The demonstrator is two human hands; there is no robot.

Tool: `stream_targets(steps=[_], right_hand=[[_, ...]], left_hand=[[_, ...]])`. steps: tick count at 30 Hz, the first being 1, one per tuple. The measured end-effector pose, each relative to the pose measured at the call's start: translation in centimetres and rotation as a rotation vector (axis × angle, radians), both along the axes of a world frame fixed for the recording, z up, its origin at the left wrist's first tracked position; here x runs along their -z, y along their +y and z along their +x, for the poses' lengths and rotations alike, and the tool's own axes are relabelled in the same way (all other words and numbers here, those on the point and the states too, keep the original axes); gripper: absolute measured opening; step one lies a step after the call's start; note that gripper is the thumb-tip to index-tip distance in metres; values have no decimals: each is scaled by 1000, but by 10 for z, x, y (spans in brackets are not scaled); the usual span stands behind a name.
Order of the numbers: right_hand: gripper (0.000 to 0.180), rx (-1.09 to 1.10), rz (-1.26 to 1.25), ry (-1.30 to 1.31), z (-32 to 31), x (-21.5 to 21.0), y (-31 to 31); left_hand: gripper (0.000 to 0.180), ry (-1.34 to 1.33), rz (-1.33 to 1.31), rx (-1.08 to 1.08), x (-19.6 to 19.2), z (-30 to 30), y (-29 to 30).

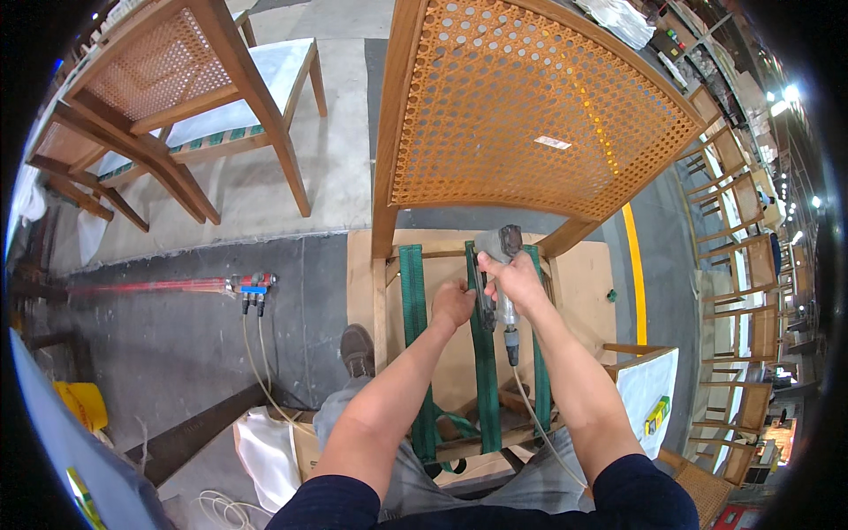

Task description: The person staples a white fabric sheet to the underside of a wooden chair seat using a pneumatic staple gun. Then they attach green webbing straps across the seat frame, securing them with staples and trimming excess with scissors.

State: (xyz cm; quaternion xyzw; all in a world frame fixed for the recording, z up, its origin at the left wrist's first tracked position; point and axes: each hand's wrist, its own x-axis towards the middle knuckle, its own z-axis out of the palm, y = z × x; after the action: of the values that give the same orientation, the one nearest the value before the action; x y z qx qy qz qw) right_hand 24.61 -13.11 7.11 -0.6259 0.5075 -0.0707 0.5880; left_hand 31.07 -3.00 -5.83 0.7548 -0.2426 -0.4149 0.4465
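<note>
Right hand round grey staple gun, white label above.

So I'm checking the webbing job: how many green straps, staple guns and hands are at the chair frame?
Green straps: 3
Staple gun: 1
Hands: 2, the left hand on the middle strap, the right hand gripping the gun
Total: 6

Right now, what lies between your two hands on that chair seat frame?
In the head view, only the middle green webbing strap runs between the left hand and the right hand, which grips the pneumatic stapler.
</note>
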Motion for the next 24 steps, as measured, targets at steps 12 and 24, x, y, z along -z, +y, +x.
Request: stream_targets(steps=[12, 24], right_hand=[[34, 3, -25, 29, -3, -3, -12], [40, 86, -64, -72, -100, -70, -12]], left_hand=[[26, 2, 51, -32, 11, 6, -9], [29, 925, -173, 7, -34, -17, 1]])
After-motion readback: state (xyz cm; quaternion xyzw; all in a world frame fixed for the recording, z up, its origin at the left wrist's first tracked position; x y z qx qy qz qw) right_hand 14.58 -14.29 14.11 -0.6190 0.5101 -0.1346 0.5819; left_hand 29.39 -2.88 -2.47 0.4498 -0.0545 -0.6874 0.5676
